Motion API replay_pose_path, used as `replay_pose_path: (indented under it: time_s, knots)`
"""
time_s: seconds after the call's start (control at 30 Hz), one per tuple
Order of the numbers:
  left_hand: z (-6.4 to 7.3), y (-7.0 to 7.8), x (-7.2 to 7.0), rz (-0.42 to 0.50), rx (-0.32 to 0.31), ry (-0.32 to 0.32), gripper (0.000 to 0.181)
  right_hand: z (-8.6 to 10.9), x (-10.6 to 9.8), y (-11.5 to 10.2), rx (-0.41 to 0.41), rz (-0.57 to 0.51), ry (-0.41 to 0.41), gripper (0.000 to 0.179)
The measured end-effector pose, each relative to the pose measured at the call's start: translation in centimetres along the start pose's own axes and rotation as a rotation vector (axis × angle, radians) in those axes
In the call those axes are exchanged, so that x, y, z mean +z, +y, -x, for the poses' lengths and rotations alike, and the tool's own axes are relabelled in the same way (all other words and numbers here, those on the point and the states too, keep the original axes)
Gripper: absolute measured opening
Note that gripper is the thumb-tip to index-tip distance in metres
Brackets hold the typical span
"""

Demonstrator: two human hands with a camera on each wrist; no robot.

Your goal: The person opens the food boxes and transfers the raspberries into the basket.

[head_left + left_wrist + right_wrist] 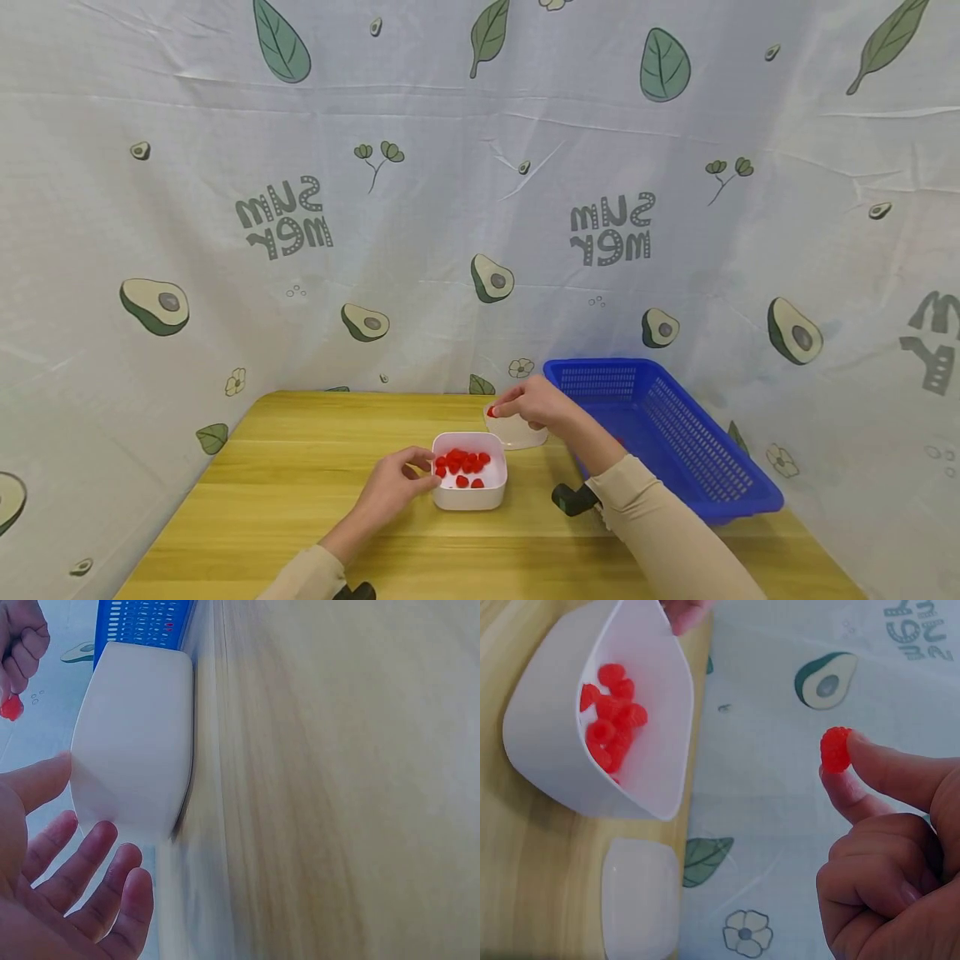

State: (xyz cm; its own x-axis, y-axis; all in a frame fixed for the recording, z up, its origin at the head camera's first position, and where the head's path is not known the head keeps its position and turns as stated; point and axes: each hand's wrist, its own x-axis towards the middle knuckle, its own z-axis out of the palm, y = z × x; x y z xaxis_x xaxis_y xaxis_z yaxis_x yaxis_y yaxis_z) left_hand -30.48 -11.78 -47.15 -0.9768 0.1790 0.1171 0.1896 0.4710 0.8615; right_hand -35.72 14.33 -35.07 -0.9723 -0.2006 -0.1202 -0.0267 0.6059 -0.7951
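Note:
A red raspberry (835, 750) is pinched between thumb and index finger of my right hand (536, 404), its other fingers curled in. In the head view that hand is up over the translucent lid (527, 435). A white square box (468, 500) stands in the middle of the table with several raspberries (467, 461) inside. My left hand (397, 482) is at the box's left side, thumb and fingertips right at its wall and rim. The left wrist view shows those fingers spread and loosely bent beside the white wall.
At the right of the wooden table (322, 450) sits a blue perforated basket (693, 467), with a bit of red inside, partly hidden by my right arm. A white patterned curtain (442, 208) hangs behind the table and along its sides. The lid lies behind the box, to its right.

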Motion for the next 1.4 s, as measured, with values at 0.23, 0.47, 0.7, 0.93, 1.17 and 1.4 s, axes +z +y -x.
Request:
replay_pose_path:
  time_s: [0.23, 0.47, 0.7, 0.93, 1.17, 1.4]
  knots:
    - [0.0, 0.2, 0.2, 0.002, 0.003, -0.006, 0.036, 0.4, -2.3, 0.5, 0.03, -0.001, 0.059, 0.015]
    - [0.1, 0.3, 0.1, 0.003, 0.012, 0.013, 0.036, 0.6, -4.3, 1.2, 0.017, -0.001, 0.063, 0.022]
    - [0.0, -0.1, 0.1, 0.007, 0.012, 0.006, 0.037, 0.7, -6.3, 2.5, 0.047, -0.024, 0.088, 0.028]
    - [0.1, 0.1, -0.1, 0.001, -0.008, -0.002, 0.038, 0.6, -8.3, 4.3, 0.032, -0.073, 0.087, 0.035]
    - [0.1, -0.1, -0.1, 0.004, -0.011, -0.004, 0.037, 0.7, -10.0, 5.4, 0.055, -0.076, 0.094, 0.036]
    - [0.0, -0.4, -0.2, 0.006, -0.001, -0.006, 0.038, 0.9, -11.4, 6.6, 0.089, -0.08, 0.114, 0.04]
